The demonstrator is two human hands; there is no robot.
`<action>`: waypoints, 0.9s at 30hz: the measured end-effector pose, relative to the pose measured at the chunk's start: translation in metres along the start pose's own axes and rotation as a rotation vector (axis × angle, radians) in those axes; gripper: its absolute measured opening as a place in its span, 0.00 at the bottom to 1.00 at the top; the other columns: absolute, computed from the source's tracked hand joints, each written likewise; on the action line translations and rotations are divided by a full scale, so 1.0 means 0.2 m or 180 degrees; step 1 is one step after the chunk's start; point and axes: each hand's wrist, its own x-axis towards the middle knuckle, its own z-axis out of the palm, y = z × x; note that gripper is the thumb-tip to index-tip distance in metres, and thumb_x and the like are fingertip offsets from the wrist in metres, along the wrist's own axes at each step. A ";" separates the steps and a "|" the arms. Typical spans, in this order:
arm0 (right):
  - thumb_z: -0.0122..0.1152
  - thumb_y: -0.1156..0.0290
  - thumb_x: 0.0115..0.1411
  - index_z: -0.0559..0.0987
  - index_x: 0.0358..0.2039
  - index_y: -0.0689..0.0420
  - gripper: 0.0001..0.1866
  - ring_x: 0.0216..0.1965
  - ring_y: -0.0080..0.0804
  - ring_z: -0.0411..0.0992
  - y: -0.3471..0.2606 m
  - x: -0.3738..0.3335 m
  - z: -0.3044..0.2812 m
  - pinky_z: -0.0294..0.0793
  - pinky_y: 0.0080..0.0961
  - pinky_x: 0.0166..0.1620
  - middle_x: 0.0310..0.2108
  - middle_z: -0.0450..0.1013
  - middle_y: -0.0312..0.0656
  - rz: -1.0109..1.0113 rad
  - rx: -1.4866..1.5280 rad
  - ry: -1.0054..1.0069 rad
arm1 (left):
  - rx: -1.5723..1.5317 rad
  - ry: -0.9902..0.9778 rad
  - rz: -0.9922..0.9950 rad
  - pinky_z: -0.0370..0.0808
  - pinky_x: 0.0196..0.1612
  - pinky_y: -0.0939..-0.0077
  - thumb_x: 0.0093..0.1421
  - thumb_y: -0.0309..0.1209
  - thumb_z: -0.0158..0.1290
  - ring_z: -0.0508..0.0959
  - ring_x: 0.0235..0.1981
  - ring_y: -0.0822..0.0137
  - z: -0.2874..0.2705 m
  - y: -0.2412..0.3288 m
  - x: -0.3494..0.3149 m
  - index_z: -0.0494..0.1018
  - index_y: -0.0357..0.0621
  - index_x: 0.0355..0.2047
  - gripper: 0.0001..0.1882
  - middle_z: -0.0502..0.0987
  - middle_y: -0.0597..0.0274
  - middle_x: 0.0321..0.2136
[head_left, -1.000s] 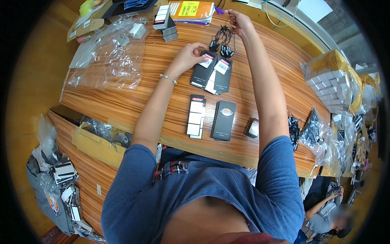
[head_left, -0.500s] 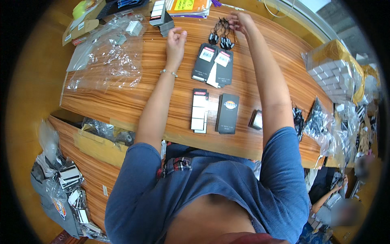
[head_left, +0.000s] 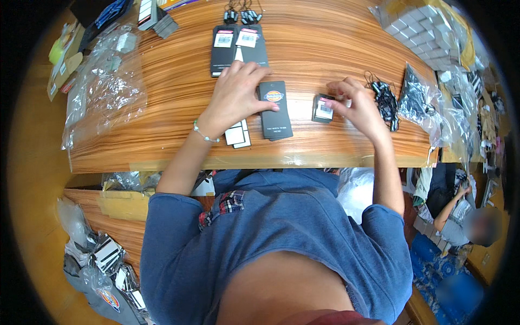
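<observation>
Left hand (head_left: 234, 97): drawn back toward the worktop's (head_left: 336, 59) near edge; fingers spread, thumb touching the dark tag stack (head_left: 277, 124).
Right hand (head_left: 355, 105): drawn back from the far edge; thumb on the small card stack (head_left: 323, 111), grasp impossible to tell.
Stacks: both near the front edge; best peeled singly, kept square.

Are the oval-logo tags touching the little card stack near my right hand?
Apart: the head view shows bare table between the oval-logo tags and the card stack.

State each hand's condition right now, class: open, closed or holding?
Left hand: open, thumb over the dark tag stack.
Right hand: fingers at the small labelled stack; grip cannot be told.
</observation>
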 end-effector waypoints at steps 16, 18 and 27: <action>0.63 0.79 0.44 0.77 0.34 0.59 0.13 0.20 0.24 0.62 0.10 -0.06 0.15 0.64 0.20 0.26 0.19 0.63 0.36 0.0554 0.1255 0.0552 | -0.3012 0.0186 -0.1278 0.69 0.31 0.89 0.50 0.24 0.57 0.72 0.30 0.79 0.09 -0.02 -0.04 0.70 0.37 0.41 0.17 0.73 0.64 0.34; 0.63 0.79 0.44 0.77 0.34 0.59 0.13 0.19 0.22 0.61 0.11 -0.06 0.17 0.63 0.18 0.25 0.16 0.62 0.34 0.0345 0.1109 0.0842 | -0.3623 0.0280 -0.1308 0.69 0.30 0.92 0.53 0.22 0.53 0.73 0.31 0.81 0.09 -0.01 -0.04 0.68 0.37 0.43 0.15 0.74 0.62 0.34; 0.62 0.75 0.48 0.76 0.37 0.58 0.14 0.21 0.15 0.62 -0.05 -0.13 0.07 0.63 0.14 0.28 0.17 0.65 0.28 0.0361 0.2327 0.0677 | -0.3778 0.0519 -0.1536 0.72 0.32 0.88 0.55 0.21 0.51 0.75 0.31 0.77 0.02 0.17 -0.02 0.68 0.35 0.39 0.10 0.76 0.59 0.29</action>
